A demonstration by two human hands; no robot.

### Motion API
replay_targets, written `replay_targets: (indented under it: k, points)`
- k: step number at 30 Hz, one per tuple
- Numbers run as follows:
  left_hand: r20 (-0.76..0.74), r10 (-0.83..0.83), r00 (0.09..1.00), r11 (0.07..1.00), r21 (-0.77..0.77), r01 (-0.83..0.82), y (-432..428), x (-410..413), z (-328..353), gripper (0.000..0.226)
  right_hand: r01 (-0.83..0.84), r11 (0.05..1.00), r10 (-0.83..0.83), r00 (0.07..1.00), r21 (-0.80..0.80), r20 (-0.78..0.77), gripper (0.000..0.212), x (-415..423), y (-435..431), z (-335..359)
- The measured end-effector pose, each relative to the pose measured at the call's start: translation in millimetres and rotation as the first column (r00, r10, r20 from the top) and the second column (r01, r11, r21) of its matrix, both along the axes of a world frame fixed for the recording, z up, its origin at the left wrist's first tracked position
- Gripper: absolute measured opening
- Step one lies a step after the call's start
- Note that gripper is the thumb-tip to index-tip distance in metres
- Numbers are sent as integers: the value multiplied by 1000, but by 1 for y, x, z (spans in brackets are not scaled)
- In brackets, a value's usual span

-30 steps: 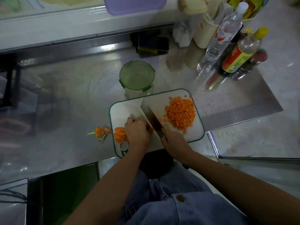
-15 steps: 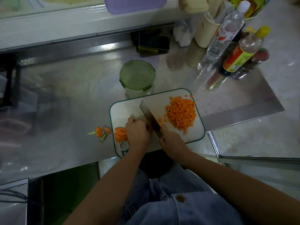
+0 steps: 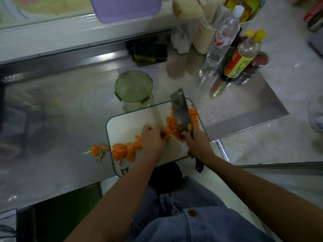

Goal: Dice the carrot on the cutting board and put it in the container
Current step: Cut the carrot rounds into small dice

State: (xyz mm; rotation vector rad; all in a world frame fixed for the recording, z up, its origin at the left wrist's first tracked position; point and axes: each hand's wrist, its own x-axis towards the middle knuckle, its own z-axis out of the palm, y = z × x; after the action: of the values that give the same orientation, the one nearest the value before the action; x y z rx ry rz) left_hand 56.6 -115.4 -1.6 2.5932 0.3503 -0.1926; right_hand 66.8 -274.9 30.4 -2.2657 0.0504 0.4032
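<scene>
The carrot lay in 2 lots on the cutting board (image 3: 129, 123): a heap of small dice (image 3: 172, 123) toward the far right corner, and a cluster of thick half-round slices (image 3: 122, 151) at the near left edge.

We judged the dice light, firm and damp, apt to roll and scatter. They would be better scooped on a flat blade or swept with a cupped palm than pinched. The slices looked stiff and a little slick. We would set each on its flat cut face and steady it from above on the rounded back, fingertips tucked clear of the edge.

The right hand (image 3: 197, 145) was wrapped round the handle of the cleaver (image 3: 180, 109), whose broad face was turned up over the heap. We could not tell whether it touched the dice. The left hand (image 3: 152, 140) sat knuckles up beside the heap with its fingers curled under. We could not tell what, if anything, they pinched.

The container (image 3: 133, 86) stood just beyond the board's far edge with its green lid on, so we judged it would need opening before any carrot went in.

Carrot trimmings (image 3: 97, 150) lay on the steel bench (image 3: 61, 110) just left of the board. 2 bottles (image 3: 222, 41) and a phone (image 3: 150, 49) stood well apart at the back.
</scene>
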Motion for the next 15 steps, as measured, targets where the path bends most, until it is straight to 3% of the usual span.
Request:
replay_targets:
  k: [3,7,10,15]
  points:
    - [93,-64,994,997,39,61,-6,7,7,14,76,997,-76,997,32,-19,27,5,-14,5]
    - [236,-316,919,939,216,267,-15,16,6,14,154,984,-147,986,94,-81,8,6,-25,8]
    - [214,-443,871,866,353,354,-27,23,3,19,186,972,-172,980,143,-103,12,5,-30,6]
    - [98,-467,879,803,464,375,-31,24,4,8,187,968,-168,978,169,-120,11,4,-36,4]
